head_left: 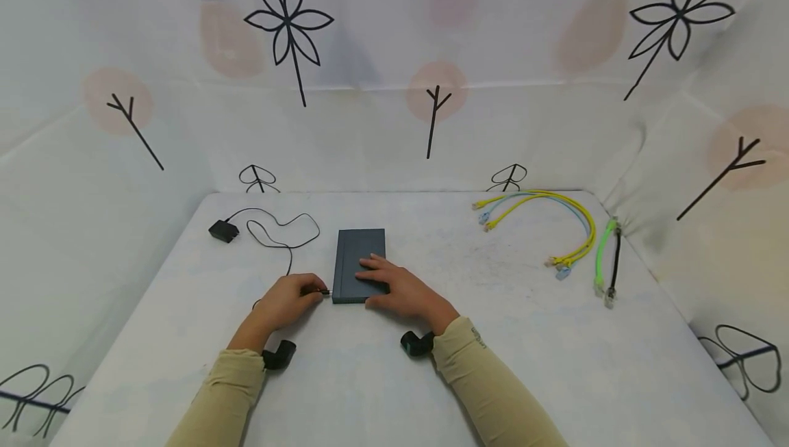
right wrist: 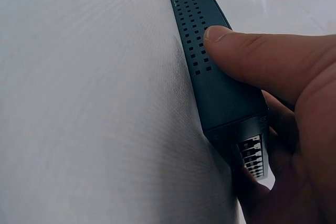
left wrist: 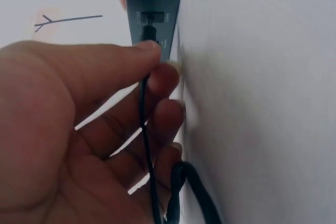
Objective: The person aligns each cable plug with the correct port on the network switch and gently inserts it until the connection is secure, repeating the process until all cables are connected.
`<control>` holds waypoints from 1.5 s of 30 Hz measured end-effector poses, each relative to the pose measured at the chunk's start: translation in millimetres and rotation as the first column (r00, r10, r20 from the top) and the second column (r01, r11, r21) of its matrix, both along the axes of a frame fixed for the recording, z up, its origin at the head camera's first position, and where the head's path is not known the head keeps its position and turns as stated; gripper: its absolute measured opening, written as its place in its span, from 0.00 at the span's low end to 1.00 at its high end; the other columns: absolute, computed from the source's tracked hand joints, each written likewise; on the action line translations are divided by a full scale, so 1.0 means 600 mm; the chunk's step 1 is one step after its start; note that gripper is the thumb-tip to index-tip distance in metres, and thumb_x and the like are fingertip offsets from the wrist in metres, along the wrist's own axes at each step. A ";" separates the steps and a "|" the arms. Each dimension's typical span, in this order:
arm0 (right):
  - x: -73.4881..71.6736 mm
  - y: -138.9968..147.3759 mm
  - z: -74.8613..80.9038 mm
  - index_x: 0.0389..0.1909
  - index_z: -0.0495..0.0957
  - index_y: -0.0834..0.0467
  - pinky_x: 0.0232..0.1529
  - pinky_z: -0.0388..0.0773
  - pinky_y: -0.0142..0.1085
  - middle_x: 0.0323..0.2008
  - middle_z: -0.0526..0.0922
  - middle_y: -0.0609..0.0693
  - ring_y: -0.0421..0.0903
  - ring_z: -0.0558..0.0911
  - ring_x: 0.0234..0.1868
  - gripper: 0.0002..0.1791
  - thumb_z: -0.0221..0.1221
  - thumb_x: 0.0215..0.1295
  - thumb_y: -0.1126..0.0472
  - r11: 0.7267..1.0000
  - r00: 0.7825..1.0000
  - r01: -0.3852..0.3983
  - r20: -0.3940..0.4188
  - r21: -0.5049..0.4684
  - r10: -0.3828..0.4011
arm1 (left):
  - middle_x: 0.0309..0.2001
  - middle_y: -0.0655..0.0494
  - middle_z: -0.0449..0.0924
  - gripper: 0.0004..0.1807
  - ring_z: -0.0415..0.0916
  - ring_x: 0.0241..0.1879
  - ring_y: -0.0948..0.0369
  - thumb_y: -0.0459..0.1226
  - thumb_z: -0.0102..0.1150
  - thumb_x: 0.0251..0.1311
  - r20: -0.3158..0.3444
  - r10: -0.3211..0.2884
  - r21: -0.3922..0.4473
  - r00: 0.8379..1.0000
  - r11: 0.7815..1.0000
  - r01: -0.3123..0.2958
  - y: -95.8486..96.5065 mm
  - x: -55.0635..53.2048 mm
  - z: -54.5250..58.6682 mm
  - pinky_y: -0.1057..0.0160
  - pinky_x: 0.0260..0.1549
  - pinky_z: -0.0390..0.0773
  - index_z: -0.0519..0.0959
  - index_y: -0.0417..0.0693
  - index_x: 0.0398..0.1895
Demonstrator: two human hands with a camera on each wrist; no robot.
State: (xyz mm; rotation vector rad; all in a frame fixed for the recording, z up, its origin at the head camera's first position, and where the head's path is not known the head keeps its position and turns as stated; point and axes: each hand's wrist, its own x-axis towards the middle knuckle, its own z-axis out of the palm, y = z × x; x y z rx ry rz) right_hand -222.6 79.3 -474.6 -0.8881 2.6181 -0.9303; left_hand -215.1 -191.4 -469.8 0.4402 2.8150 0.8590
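I've L hand [head_left: 288, 301] pinching black cylindrical plug [left wrist: 149, 33] at flat dark-grey box [head_left: 353, 255], off worktop's [head_left: 604, 372] L edge; R hand [head_left: 403, 291] spread atop; prob. plugging in, needs straight push.

One box [head_left: 353, 255], one adapter [head_left: 223, 231], five network cables [head_left: 600, 253] (two yellow)

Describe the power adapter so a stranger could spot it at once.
On the white table, look toward the far left corner, beyond the left hand. The power adapter is the small black block ending a thin cord. Unlike the larger, flat grey box, it is chunky and compact.
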 end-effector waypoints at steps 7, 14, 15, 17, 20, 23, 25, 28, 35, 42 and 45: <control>-0.001 0.000 -0.001 0.69 0.67 0.42 0.73 0.58 0.48 0.75 0.55 0.37 0.41 0.47 0.78 0.32 0.62 0.65 0.47 1.000 1.000 -0.002 -0.007 -0.001 0.002 | 0.39 0.59 0.82 0.05 0.77 0.41 0.62 0.36 0.61 0.63 -0.004 -0.006 0.009 1.000 1.000 0.006 0.002 0.003 0.007 0.57 0.44 0.77 0.83 0.53 0.40; -0.002 -0.001 -0.002 0.69 0.67 0.42 0.73 0.58 0.48 0.75 0.55 0.37 0.41 0.47 0.78 0.32 0.62 0.65 0.48 1.000 1.000 -0.005 -0.006 -0.005 0.005 | 0.40 0.58 0.82 0.05 0.78 0.42 0.62 0.36 0.61 0.63 0.005 0.003 0.001 1.000 1.000 -0.003 0.004 0.004 0.009 0.56 0.45 0.78 0.84 0.52 0.40; -0.002 -0.001 -0.002 0.69 0.67 0.42 0.73 0.58 0.48 0.75 0.55 0.37 0.41 0.47 0.78 0.32 0.62 0.65 0.48 1.000 1.000 -0.006 -0.006 -0.006 0.006 | 0.40 0.58 0.82 0.05 0.78 0.42 0.61 0.36 0.60 0.63 0.004 0.002 0.002 1.000 1.000 -0.002 0.004 0.004 0.009 0.55 0.45 0.78 0.84 0.51 0.40; -0.002 0.000 -0.002 0.69 0.67 0.42 0.73 0.58 0.48 0.75 0.55 0.37 0.41 0.47 0.78 0.32 0.62 0.65 0.47 1.000 1.000 -0.006 -0.005 -0.007 0.006 | 0.40 0.57 0.83 0.06 0.78 0.43 0.61 0.36 0.60 0.64 0.002 0.001 0.001 1.000 1.000 -0.001 0.004 0.004 0.008 0.55 0.46 0.78 0.84 0.50 0.41; -0.002 0.000 -0.003 0.69 0.67 0.43 0.73 0.58 0.48 0.75 0.55 0.38 0.41 0.47 0.78 0.31 0.62 0.65 0.48 1.000 1.000 -0.008 -0.007 -0.013 0.008 | 0.41 0.57 0.83 0.06 0.79 0.44 0.60 0.35 0.59 0.64 0.001 -0.003 -0.003 1.000 1.000 0.003 0.004 0.003 0.007 0.54 0.48 0.78 0.84 0.50 0.41; -0.002 0.000 -0.003 0.69 0.68 0.43 0.73 0.58 0.48 0.75 0.56 0.38 0.42 0.48 0.78 0.31 0.62 0.65 0.48 1.000 1.000 -0.011 -0.011 -0.017 0.010 | 0.43 0.56 0.83 0.07 0.79 0.46 0.58 0.35 0.59 0.65 0.002 -0.006 -0.006 1.000 1.000 0.006 0.005 0.002 0.007 0.53 0.49 0.78 0.84 0.49 0.43; -0.002 0.000 -0.002 0.69 0.68 0.43 0.73 0.58 0.48 0.75 0.55 0.38 0.42 0.47 0.78 0.32 0.62 0.65 0.48 1.000 1.000 -0.010 -0.009 -0.014 0.010 | 0.43 0.55 0.83 0.08 0.79 0.47 0.57 0.35 0.58 0.65 -0.004 -0.013 -0.011 1.000 1.000 0.013 0.006 0.002 0.008 0.52 0.50 0.78 0.84 0.49 0.43; -0.002 0.000 -0.002 0.69 0.67 0.43 0.73 0.58 0.48 0.75 0.55 0.38 0.42 0.47 0.78 0.32 0.62 0.65 0.47 1.000 1.000 -0.009 -0.008 -0.009 0.009 | 0.43 0.55 0.83 0.08 0.79 0.48 0.56 0.35 0.58 0.65 -0.011 -0.021 -0.015 1.000 1.000 0.021 0.006 0.002 0.008 0.51 0.50 0.78 0.85 0.48 0.43; -0.001 -0.001 0.000 0.69 0.68 0.43 0.73 0.58 0.48 0.75 0.56 0.38 0.42 0.48 0.78 0.31 0.62 0.65 0.49 1.000 1.000 -0.002 -0.018 -0.010 0.001 | 0.43 0.55 0.83 0.08 0.79 0.49 0.55 0.34 0.58 0.65 -0.020 -0.041 -0.020 0.999 0.999 0.041 0.009 0.002 0.012 0.51 0.51 0.78 0.85 0.47 0.43; -0.001 0.000 -0.002 0.69 0.68 0.43 0.73 0.59 0.48 0.75 0.56 0.38 0.42 0.48 0.78 0.31 0.62 0.65 0.49 1.000 1.000 -0.003 -0.021 -0.016 0.002 | 0.43 0.55 0.84 0.09 0.80 0.49 0.54 0.34 0.57 0.65 -0.028 -0.040 -0.033 0.999 0.999 0.039 0.012 0.002 0.012 0.50 0.52 0.77 0.85 0.47 0.43; -0.001 0.000 -0.002 0.69 0.68 0.44 0.73 0.59 0.48 0.75 0.56 0.38 0.42 0.48 0.78 0.31 0.62 0.64 0.49 1.000 1.000 -0.006 -0.022 -0.015 0.006 | 0.42 0.55 0.84 0.09 0.80 0.49 0.54 0.34 0.57 0.65 -0.025 -0.037 -0.034 0.999 0.999 0.037 0.012 0.003 0.012 0.50 0.52 0.77 0.85 0.47 0.44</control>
